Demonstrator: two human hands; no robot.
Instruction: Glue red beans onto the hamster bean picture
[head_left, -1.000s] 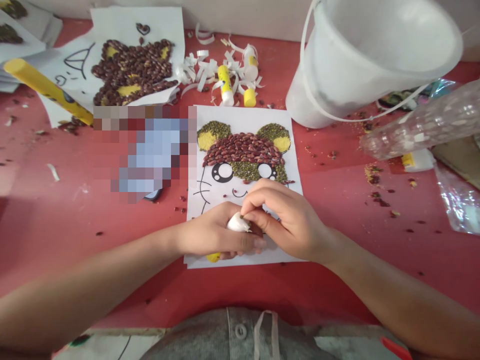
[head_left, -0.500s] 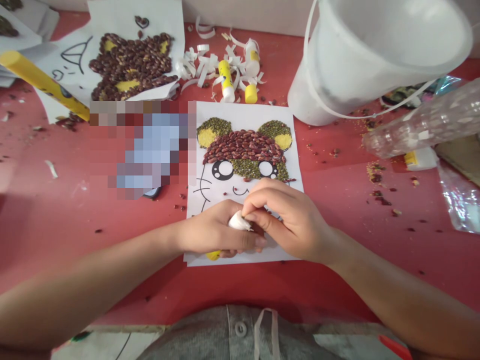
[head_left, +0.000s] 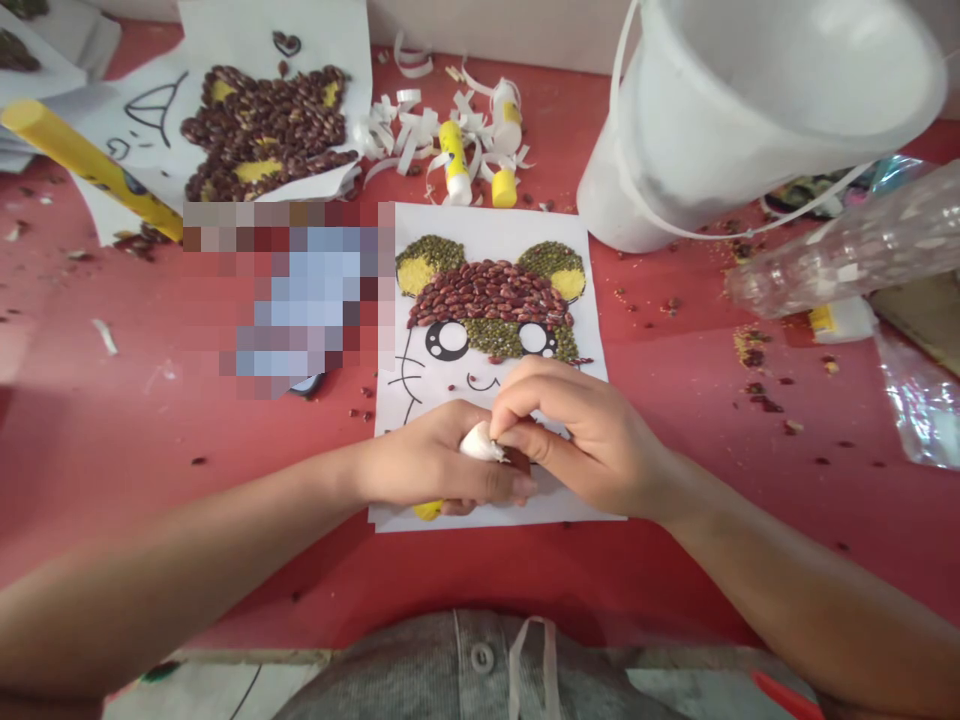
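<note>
My left hand [head_left: 435, 455] is closed around a glue stick [head_left: 481, 441]; its white, ragged end pokes up between thumb and forefinger, and something yellow shows below the hand. At that white end, the thumb and forefinger of my right hand [head_left: 581, 440] are pinched together; what they hold, if anything, is too small to make out. Both hands are over a paper sheet [head_left: 487, 220] with a hamster-like drawing. Red-brown beans [head_left: 491, 292] cover its forehead, green mung beans [head_left: 491, 338] fill the ears and the patch between the eyes, and yellow grains [head_left: 416, 275] fill the inner ears.
A white bucket [head_left: 637, 150] and a clear plastic bottle [head_left: 847, 240] stand and lie at right. Behind the sheet are glue sticks [head_left: 454, 160] and paper scraps. A bean-covered picture [head_left: 262, 130], a yellow tube [head_left: 90, 165] and a blurred phone-like object [head_left: 300, 310] are at left.
My right hand has shifted very slightly to the right at the white end of the glue stick. Otherwise the scene looks the same.
</note>
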